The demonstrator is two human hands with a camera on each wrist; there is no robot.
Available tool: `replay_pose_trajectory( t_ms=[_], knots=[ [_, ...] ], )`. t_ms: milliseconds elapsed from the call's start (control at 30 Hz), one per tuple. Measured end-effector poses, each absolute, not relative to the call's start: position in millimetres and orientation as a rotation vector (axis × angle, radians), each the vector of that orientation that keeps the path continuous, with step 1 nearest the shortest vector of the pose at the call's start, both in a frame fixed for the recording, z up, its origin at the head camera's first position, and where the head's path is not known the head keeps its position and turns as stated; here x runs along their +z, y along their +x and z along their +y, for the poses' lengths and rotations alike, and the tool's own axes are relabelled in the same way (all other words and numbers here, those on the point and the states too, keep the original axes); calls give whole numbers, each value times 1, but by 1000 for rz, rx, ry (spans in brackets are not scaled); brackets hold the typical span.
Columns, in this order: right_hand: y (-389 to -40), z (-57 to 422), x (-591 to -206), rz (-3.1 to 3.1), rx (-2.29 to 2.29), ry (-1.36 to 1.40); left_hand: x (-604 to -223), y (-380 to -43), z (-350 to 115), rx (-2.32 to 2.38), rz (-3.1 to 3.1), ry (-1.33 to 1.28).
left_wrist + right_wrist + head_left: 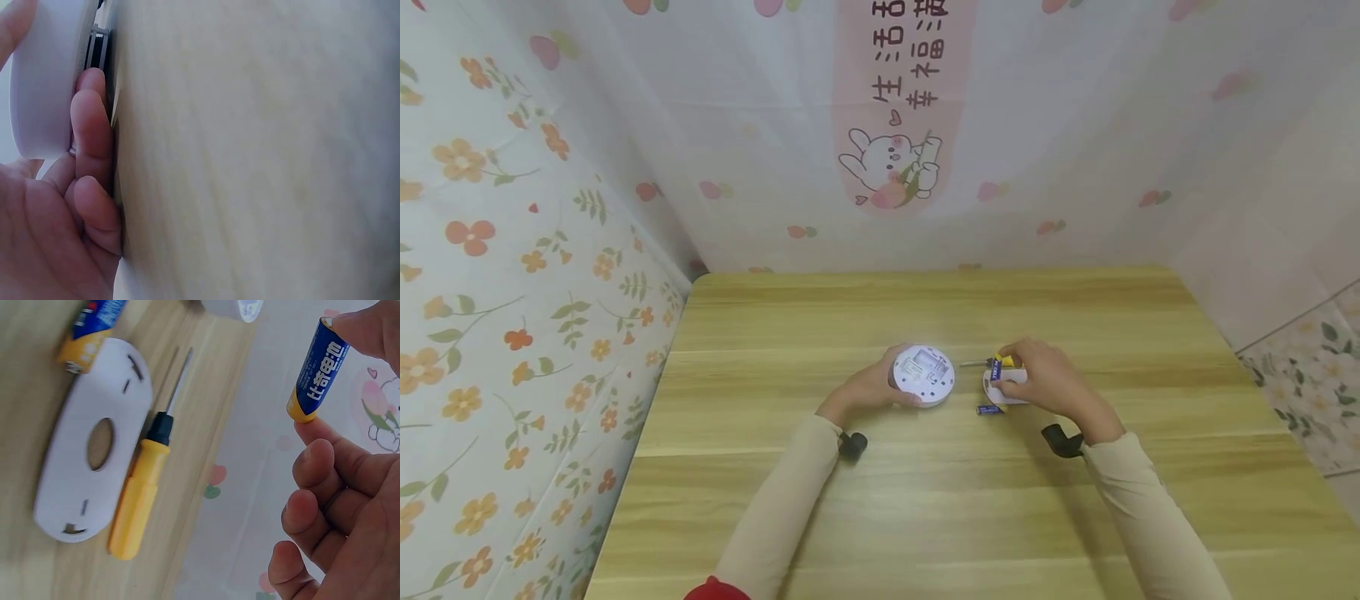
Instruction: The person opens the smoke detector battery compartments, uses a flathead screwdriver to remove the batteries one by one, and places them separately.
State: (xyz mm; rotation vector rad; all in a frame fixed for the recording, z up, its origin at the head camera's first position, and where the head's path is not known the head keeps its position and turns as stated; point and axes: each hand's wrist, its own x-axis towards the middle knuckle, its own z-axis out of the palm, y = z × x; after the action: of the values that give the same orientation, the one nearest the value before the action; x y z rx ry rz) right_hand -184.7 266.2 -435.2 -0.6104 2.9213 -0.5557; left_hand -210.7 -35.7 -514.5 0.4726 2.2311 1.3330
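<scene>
My left hand [874,387] grips a round white device, likely a smoke detector [923,379], by its rim; its underside, with a battery compartment, faces up. In the left wrist view, fingers curl beneath the device's white side [50,81]. Between thumb and index fingertip, my right hand [1051,382] pinches a blue and yellow battery [319,370] by its two ends, above the table. The right hand's other fingers are bent and hold nothing. Below it lies a white oblong mounting plate [69,469] with a central hole. A second battery [989,410] is at the plate's near edge.
A screwdriver [137,497] with a yellow handle lies beside the plate, its shaft toward the device. Everything rests on a wood-grain table [820,317]. Patterned curtains [760,150] hang behind the table and on the left.
</scene>
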Motion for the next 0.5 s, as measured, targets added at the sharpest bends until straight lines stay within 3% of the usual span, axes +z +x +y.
replay_pose_trajectory(
  t_ms=[500],
  knots=[
    [-152,279,-458,2950,-580,-535,-513,-211,-36,1340,2219,457]
  ],
)
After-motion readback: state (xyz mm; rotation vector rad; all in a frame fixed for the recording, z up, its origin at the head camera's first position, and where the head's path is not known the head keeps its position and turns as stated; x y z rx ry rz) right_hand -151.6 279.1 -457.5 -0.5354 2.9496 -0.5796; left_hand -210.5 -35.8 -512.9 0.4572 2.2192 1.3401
